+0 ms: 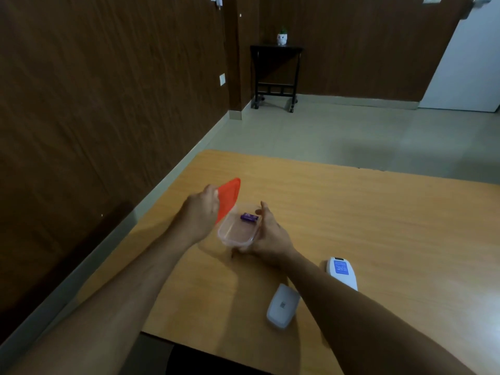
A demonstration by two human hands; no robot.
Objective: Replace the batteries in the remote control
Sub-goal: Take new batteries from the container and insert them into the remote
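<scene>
A clear plastic box stands on the wooden table with purple batteries lying at its far end. My left hand grips the box's red lid, tilted up and off the box at its left side. My right hand holds the box by its right wall. The white remote control lies face down at the right, its blue label upward, partly behind my right forearm. Its detached white back cover lies nearer to me on the table.
The table's left edge runs along a brown panelled wall. Beyond the far edge is tiled floor, with a small black side table carrying a white pot at the back wall and a white door at the right.
</scene>
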